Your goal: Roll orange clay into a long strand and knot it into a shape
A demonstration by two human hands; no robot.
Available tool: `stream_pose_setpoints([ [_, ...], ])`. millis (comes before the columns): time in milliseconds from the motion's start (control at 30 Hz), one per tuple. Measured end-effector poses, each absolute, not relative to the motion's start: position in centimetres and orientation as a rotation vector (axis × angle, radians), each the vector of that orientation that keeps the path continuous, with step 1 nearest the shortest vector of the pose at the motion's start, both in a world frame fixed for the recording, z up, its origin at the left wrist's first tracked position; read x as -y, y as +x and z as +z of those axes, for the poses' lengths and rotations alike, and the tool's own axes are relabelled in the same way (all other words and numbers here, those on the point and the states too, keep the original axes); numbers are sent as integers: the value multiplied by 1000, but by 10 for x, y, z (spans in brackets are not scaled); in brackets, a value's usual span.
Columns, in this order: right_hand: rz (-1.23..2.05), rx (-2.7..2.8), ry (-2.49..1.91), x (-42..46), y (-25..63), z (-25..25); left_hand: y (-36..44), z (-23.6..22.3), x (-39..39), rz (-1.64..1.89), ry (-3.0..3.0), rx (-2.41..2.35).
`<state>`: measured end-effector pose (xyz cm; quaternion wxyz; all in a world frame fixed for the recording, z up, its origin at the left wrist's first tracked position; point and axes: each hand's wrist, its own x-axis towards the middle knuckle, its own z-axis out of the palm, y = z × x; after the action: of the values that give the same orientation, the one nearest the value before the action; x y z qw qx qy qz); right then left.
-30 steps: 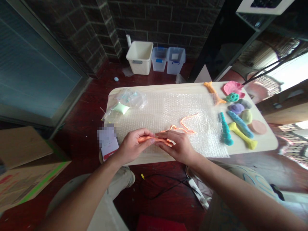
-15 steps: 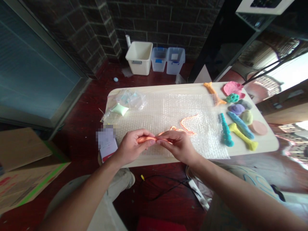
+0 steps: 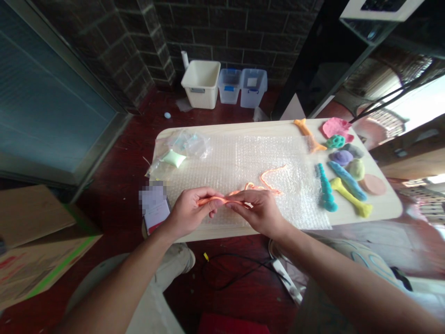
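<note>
An orange strand of soft modelling clay [image 3: 206, 201] stretches between my two hands over the front of the table. My left hand [image 3: 189, 208] pinches its left part between thumb and fingers. Close beside it, my right hand [image 3: 259, 208] grips the right part, with the thumb beneath and the fingers on top. Beyond my right hand, a thin loose orange strand [image 3: 266, 175] lies curled on bubble wrap [image 3: 229, 157]. Where it meets the piece I hold is hidden behind my fingers.
Modelled clay shapes line the table's right side, among them a yellow bone shape [image 3: 352, 197], a teal ridged stick [image 3: 326, 188] and a pink piece [image 3: 336, 129]. A pale green packet [image 3: 174, 158] and a phone-like object [image 3: 156, 213] are at left. Bins [image 3: 201, 83] stand behind.
My hands stay in nearly the same place. The left fingertips have shifted slightly along the orange clay, and a lower left finger now shows beneath it.
</note>
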<state>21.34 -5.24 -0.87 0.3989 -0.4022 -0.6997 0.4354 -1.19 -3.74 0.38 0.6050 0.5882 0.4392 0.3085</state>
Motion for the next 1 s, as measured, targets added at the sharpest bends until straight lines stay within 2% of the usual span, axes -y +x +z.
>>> stream_pose_setpoints([
  [200,1019,1815,-1111,53,214,-9,-13,3,41,700,1451,-1058],
  [533,820,1925,-951,56,214,-8,-11,4,43,663,1447,-1013],
  [1000,815,1976,-949,53,215,-10,-15,6,36,602,1490,-978],
])
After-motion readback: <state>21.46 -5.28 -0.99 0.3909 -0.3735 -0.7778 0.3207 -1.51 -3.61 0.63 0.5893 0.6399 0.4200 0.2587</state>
